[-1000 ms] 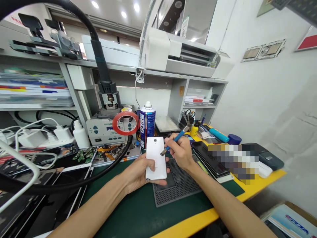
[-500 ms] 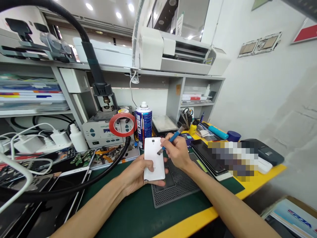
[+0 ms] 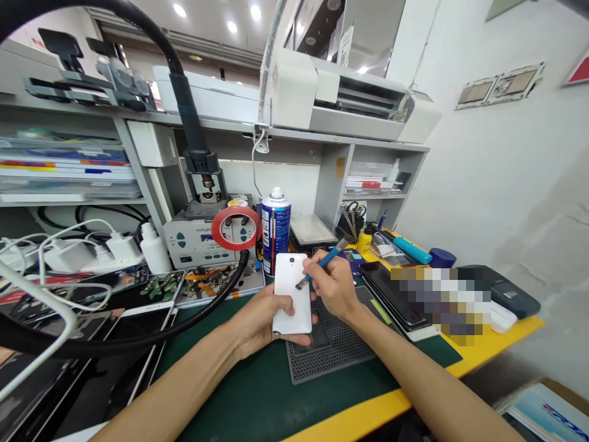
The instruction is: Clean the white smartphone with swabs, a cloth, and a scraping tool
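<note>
A grey shelf unit spans the back edge of the desk, whose yellow surface shows along the front edge and at the right corner. Over much of the desk lies a green mat. Toward the back edge, left of the middle, sits a grey station with buttons on its front panel. Nearer the front edge, a honeycomb-textured pad lies on the green mat, and beyond its right side some dark phones are stacked near the desk's right edge. A blue spray can stands upright toward the back, just right of the station.

The left hand grips a white phone by its sides, thumb across the back, fingers wrapped beneath and showing at the far side. That phone is raised above the desk, around the pad's left edge in this view, its back and camera facing the person. The right hand pinches a slim blue-handled tool like a pen, its dark tip at the middle of the phone's back; whether it touches is unclear. A red ring appears before the station's panel. Smallest, a yellow bottle stands toward the back right corner.
</note>
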Demonstrator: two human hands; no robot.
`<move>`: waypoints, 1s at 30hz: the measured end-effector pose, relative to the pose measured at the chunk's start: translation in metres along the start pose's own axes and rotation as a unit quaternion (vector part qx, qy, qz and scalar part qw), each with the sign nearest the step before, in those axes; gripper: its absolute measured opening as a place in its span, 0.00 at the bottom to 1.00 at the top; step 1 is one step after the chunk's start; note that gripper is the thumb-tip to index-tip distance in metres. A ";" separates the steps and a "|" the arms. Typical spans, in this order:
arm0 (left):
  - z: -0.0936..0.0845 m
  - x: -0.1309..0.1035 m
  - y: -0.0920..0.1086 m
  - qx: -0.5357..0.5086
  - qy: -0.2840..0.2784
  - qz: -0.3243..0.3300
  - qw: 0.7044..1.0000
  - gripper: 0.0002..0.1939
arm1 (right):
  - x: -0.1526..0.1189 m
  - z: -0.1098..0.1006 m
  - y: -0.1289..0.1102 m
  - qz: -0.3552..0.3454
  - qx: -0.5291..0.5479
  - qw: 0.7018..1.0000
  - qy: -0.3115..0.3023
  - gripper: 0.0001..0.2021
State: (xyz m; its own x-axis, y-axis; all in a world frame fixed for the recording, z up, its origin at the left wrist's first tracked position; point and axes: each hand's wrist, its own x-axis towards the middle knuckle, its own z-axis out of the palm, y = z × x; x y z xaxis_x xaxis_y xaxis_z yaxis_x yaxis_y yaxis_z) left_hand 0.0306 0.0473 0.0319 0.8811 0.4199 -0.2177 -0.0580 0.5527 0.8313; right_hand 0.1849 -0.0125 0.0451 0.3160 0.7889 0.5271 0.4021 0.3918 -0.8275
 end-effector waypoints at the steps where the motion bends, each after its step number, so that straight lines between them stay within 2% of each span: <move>1: 0.000 0.000 0.000 0.002 0.000 0.000 1.000 0.31 | 0.000 0.000 -0.001 0.001 -0.003 1.000 0.003 0.15; 9: 0.000 0.000 0.000 0.014 -0.005 -0.003 1.000 0.31 | 0.000 0.000 -0.004 0.000 -0.009 1.000 0.016 0.15; 30: 0.004 -0.004 0.002 0.023 0.005 0.005 1.000 0.30 | -0.002 0.001 -0.009 -0.012 -0.019 1.000 0.006 0.14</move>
State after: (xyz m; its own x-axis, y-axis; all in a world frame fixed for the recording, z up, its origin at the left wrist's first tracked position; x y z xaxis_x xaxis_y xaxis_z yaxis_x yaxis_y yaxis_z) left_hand 0.0290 0.0440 0.0369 0.8761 0.4321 -0.2139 -0.0454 0.5156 0.8556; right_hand 0.1799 -0.0169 0.0512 0.3165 0.7734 0.5493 0.4420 0.3921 -0.8068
